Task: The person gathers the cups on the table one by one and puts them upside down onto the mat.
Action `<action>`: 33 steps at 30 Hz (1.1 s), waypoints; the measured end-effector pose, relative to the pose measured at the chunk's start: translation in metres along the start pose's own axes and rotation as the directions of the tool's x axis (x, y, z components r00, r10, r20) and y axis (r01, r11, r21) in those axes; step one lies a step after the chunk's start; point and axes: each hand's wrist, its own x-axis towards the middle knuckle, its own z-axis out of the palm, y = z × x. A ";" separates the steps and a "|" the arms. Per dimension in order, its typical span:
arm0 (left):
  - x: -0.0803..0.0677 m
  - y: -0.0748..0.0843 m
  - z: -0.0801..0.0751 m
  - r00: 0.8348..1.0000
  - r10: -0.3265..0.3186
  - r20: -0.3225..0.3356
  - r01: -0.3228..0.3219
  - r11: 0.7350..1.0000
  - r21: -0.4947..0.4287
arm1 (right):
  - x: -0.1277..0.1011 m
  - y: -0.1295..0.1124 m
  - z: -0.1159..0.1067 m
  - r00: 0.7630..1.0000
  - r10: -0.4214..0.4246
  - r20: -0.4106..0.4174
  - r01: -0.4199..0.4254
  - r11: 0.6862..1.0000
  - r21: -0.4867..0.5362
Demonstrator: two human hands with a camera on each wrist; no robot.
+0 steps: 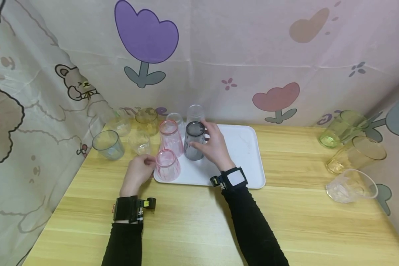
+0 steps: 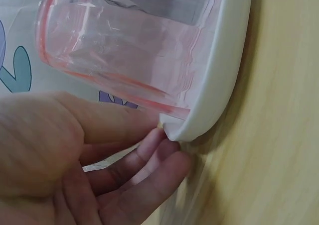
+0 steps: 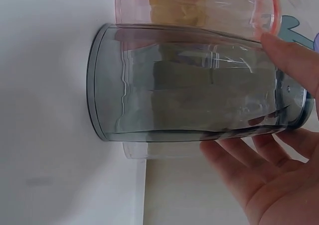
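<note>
A grey glass (image 1: 194,146) stands upside down on the white tray (image 1: 242,151), its wide rim against the surface. My right hand (image 1: 216,145) holds it, thumb on one side and fingers on the other. On the tray's left part, a pink glass (image 1: 168,168) stands at the front corner, with a second pink glass (image 1: 171,138) behind it. Clear glasses (image 1: 195,112) are at the back. In the left wrist view, my left hand (image 2: 114,150) pinches the tray's corner edge, close beside the front pink glass (image 2: 124,56).
Left of the tray stand a bluish-grey glass (image 1: 109,146), an amber glass (image 1: 147,123) and clear glasses (image 1: 139,143). Along the right side are a green glass (image 1: 342,127), a yellow glass (image 1: 354,155) and a clear glass (image 1: 349,186). A patterned curtain (image 1: 212,48) rises behind the table.
</note>
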 end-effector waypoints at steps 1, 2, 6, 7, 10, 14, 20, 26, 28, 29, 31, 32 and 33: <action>0.000 0.000 0.000 1.000 0.001 -0.010 -0.001 1.000 -0.005 | 0.000 0.000 0.000 1.000 0.000 0.003 0.000 1.000 -0.001; 0.000 0.000 0.000 1.000 0.003 -0.021 -0.003 1.000 -0.010 | 0.000 0.000 0.000 1.000 -0.001 0.005 0.001 1.000 -0.001; -0.001 0.002 -0.003 0.997 0.002 -0.074 -0.004 1.000 -0.031 | 0.000 0.001 0.000 1.000 -0.001 0.013 0.001 1.000 0.000; -0.001 0.003 -0.003 0.996 0.000 -0.087 -0.003 0.999 -0.032 | 0.000 0.000 0.000 1.000 -0.002 0.015 0.002 1.000 0.001; -0.003 0.006 -0.006 0.992 0.001 -0.130 -0.007 0.999 -0.046 | -0.001 0.000 -0.003 1.000 -0.007 0.012 0.007 1.000 -0.003; -0.005 0.011 -0.008 0.976 0.022 -0.219 -0.046 0.993 -0.108 | -0.002 -0.001 -0.008 0.999 -0.033 -0.012 0.033 0.999 0.023; -0.004 0.013 -0.007 0.864 0.108 -0.492 -0.215 0.963 -0.166 | -0.006 -0.004 -0.020 0.987 -0.093 -0.128 0.105 0.991 0.088; 0.000 0.010 -0.003 0.744 0.153 -0.650 -0.347 0.920 -0.180 | -0.012 0.002 -0.042 0.968 -0.088 -0.233 0.115 0.988 0.104; 0.002 0.008 -0.001 0.733 0.148 -0.664 -0.340 0.925 -0.170 | -0.013 0.009 -0.049 0.966 -0.067 -0.250 0.095 0.990 0.103; 0.003 0.006 0.000 0.732 0.140 -0.666 -0.330 0.929 -0.167 | -0.013 0.013 -0.053 0.966 -0.053 -0.255 0.082 0.991 0.104; 0.005 0.003 0.003 0.738 0.120 -0.664 -0.301 0.939 -0.164 | -0.014 0.022 -0.060 0.965 -0.018 -0.261 0.045 0.994 0.097; 0.007 0.001 0.004 0.745 0.105 -0.659 -0.284 0.944 -0.170 | -0.015 0.026 -0.064 0.966 0.006 -0.260 0.019 0.996 0.093; 0.008 0.000 0.005 0.753 0.092 -0.651 -0.270 0.946 -0.178 | -0.015 0.030 -0.067 0.965 0.032 -0.260 -0.008 0.996 0.091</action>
